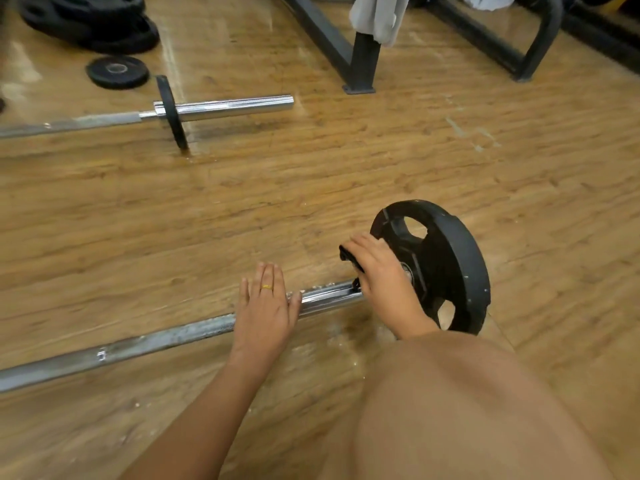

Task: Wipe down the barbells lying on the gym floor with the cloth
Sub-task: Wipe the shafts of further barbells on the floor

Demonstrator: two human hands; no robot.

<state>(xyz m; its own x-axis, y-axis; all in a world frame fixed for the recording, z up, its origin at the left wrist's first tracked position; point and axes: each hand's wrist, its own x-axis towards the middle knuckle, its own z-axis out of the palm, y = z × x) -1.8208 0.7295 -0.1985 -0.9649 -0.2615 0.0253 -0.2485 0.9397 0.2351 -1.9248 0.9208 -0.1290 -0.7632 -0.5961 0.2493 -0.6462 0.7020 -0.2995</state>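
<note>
A steel barbell [145,344] lies across the wooden floor in front of me, with a black plate [446,258] on its right end. My left hand [265,308] rests flat on the bar, fingers straight. Just right of it, my right hand [379,271] grips a dark cloth [348,256] wrapped over the bar, close against the plate. A second barbell [225,107] with a thin black plate lies farther away at the upper left.
Loose black plates [117,71] and a stack of larger ones [93,22] lie at the far left. A dark metal rack frame [360,60] with a grey towel [379,15] hanging on it stands at the back. My knee [467,410] fills the lower right.
</note>
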